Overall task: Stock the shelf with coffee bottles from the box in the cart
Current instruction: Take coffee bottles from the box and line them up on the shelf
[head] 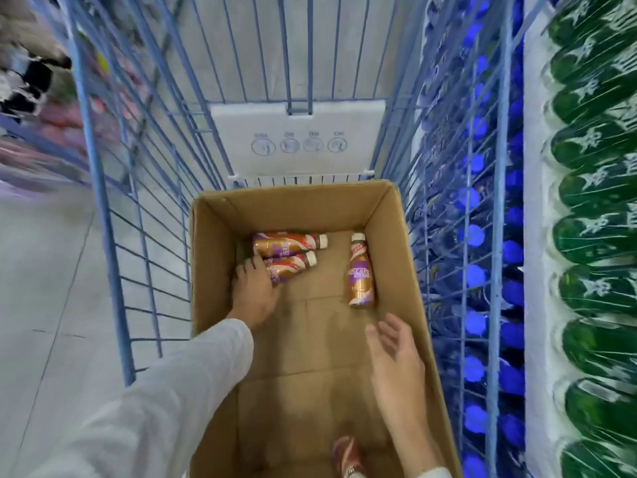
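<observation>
An open cardboard box (393,215) sits inside a blue wire cart (103,208). Several brown and purple coffee bottles lie on the box floor. Two lie side by side at the far left, the upper one (287,243) and the lower one (291,267). A third bottle (360,272) lies alone at the far right. Another bottle (348,455) lies at the near edge, partly cut off. My left hand (255,291) reaches in and its fingers close around the base of the lower left bottle. My right hand (396,360) hovers open over the box floor, short of the right bottle.
A white panel (298,139) with round icons stands at the cart's far end. Right of the cart are shelves of blue-capped bottles (475,236) and green bottles (593,236). Grey floor (41,270) lies to the left.
</observation>
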